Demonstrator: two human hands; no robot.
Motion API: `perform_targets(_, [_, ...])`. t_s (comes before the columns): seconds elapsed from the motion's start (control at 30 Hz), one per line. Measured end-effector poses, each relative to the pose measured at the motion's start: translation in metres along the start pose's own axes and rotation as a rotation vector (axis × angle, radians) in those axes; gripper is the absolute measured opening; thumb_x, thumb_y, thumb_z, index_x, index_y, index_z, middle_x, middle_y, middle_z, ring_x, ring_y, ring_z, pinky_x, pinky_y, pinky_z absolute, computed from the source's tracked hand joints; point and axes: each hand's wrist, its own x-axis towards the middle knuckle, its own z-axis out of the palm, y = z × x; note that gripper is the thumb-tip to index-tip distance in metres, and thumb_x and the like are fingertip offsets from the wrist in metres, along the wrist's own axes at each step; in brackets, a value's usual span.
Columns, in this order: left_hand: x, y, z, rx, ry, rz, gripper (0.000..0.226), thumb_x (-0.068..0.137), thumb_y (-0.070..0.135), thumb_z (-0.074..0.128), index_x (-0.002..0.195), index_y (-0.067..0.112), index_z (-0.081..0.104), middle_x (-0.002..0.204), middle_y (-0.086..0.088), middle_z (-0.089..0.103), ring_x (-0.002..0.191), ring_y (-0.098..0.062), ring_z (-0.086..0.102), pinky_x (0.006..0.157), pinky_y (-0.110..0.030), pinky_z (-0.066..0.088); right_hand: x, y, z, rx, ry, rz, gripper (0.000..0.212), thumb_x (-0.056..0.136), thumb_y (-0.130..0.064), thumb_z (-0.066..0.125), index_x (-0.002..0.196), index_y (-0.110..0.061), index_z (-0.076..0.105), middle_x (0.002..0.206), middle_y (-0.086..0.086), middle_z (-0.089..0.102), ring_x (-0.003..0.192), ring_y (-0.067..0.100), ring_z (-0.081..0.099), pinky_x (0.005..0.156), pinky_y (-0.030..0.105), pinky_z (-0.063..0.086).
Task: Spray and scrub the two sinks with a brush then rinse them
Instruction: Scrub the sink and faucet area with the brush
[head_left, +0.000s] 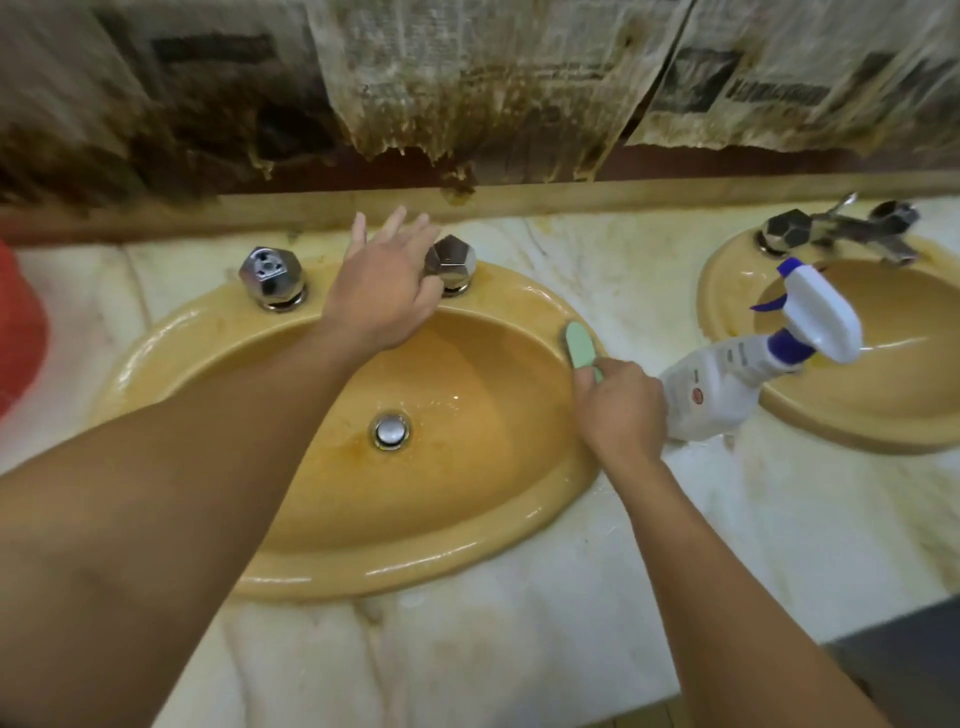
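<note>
The right hand (621, 410) gripped a pale green plastic brush (582, 347) against the right rim of the near yellow oval sink (171, 332). The left hand (382, 291), fingers spread, reached over its far rim beside a shiny faceted tap knob (451, 261). A white spray bottle (753, 364) lay between both sinks.

The left hand (382, 291) covers the spout between the two tap knobs, so nothing of the spout shows. The right hand (621, 410) hides the brush (581, 348) handle, and the bristles face away, unseen. Just beyond the right hand, the spray bottle (727, 382) label is too small to read. Farther right, the second sink (727, 291) is cut by the frame edge. Far left of the left hand, a red object (21, 332) is cropped and unidentifiable. Newspaper (467, 78) print above is blurred.
</note>
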Motion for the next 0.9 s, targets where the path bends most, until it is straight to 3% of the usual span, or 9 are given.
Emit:
perform_targets(0.1, [-0.032,0.003,0.002,-0.293,0.210,-0.138,0.063,0.094,0.024,0.040,0.156,0.015,0.037,0.164,-0.007,0.033,0.156,-0.023,0.014,0.127,-0.045,0.003,-0.012,0.016,-0.005,-0.014,0.014,-0.072,0.031,0.095,-0.031,0.045,0.096,-0.014,0.071,0.080,0.016,0.068,0.078,0.037,0.056,0.063,0.034,0.039])
perform_targets(0.17, [-0.068,-0.006,0.011,-0.385,0.327,-0.254,0.057,0.102,0.023,0.044,0.158,0.020,0.033,0.166,-0.005,0.029,0.154,-0.018,0.011,0.126,-0.041,0.007,-0.025,0.017,-0.001,-0.093,0.027,-0.177,0.033,0.099,-0.032,0.043,0.114,-0.019,0.070,0.081,0.017,0.069,0.080,0.039,0.059,0.061,0.034,0.037])
perform_targets(0.27, [-0.117,-0.041,0.028,-0.297,0.334,-0.413,0.058,0.105,0.034,0.040,0.160,0.026,0.026,0.168,-0.005,0.023,0.156,-0.025,0.012,0.127,-0.045,0.010,-0.016,-0.006,0.011,-0.113,0.029,-0.255,0.038,0.101,-0.032,0.042,0.133,-0.024,0.061,0.086,0.018,0.069,0.083,0.039,0.061,0.061,0.034,0.036])
perform_targets(0.33, [-0.133,-0.066,0.031,-0.179,0.271,-0.435,0.061,0.104,0.033,0.043,0.160,0.019,0.024,0.167,-0.012,0.023,0.156,-0.030,0.011,0.127,-0.047,0.008,-0.003,-0.031,0.023,-0.090,0.005,-0.256,0.040,0.101,-0.033,0.042,0.137,-0.023,0.059,0.093,0.017,0.069,0.088,0.038,0.062,0.062,0.034,0.037])
perform_targets(0.5, [-0.149,-0.101,0.020,0.056,0.084,-0.304,0.069,0.103,0.024,0.050,0.161,0.008,0.016,0.167,-0.007,0.010,0.155,-0.021,0.000,0.125,-0.040,-0.002,-0.017,-0.075,0.046,-0.077,-0.067,-0.337,0.035,0.102,-0.033,0.041,0.124,-0.016,0.061,0.092,0.016,0.069,0.086,0.037,0.064,0.061,0.034,0.038])
perform_targets(0.63, [-0.159,-0.147,0.016,0.296,-0.045,-0.144,0.075,0.094,0.036,0.033,0.162,0.010,0.014,0.169,-0.005,0.016,0.157,-0.023,0.011,0.126,-0.035,-0.008,-0.014,-0.053,0.041,0.033,0.053,-0.046,0.033,0.102,-0.033,0.042,0.120,-0.018,0.066,0.097,0.015,0.069,0.087,0.036,0.061,0.068,0.036,0.042])
perform_targets(0.7, [-0.161,-0.165,0.015,0.350,-0.077,-0.078,0.076,0.094,0.031,0.039,0.162,0.011,0.014,0.169,-0.005,0.017,0.156,-0.024,0.014,0.123,-0.031,-0.013,-0.022,-0.056,0.044,0.057,0.027,-0.113,0.034,0.102,-0.034,0.042,0.125,-0.022,0.064,0.095,0.015,0.069,0.085,0.036,0.061,0.069,0.037,0.047])
perform_targets(0.77, [-0.159,-0.175,0.012,0.388,-0.085,-0.029,0.077,0.095,0.020,0.049,0.163,0.011,0.014,0.169,-0.004,0.016,0.156,-0.026,0.016,0.124,-0.034,-0.007,-0.024,-0.062,0.045,0.061,0.009,-0.142,0.034,0.101,-0.034,0.043,0.125,-0.022,0.064,0.097,0.016,0.070,0.091,0.039,0.063,0.073,0.040,0.050])
perform_targets(0.9, [-0.149,-0.194,0.006,0.363,-0.102,0.031,0.069,0.096,0.016,0.031,0.162,0.011,0.015,0.168,-0.005,0.018,0.155,-0.024,0.013,0.124,-0.028,-0.008,-0.016,-0.070,0.045,0.192,0.060,0.051,0.031,0.102,-0.032,0.044,0.118,-0.018,0.068,0.100,0.014,0.069,0.092,0.037,0.061,0.069,0.034,0.043])
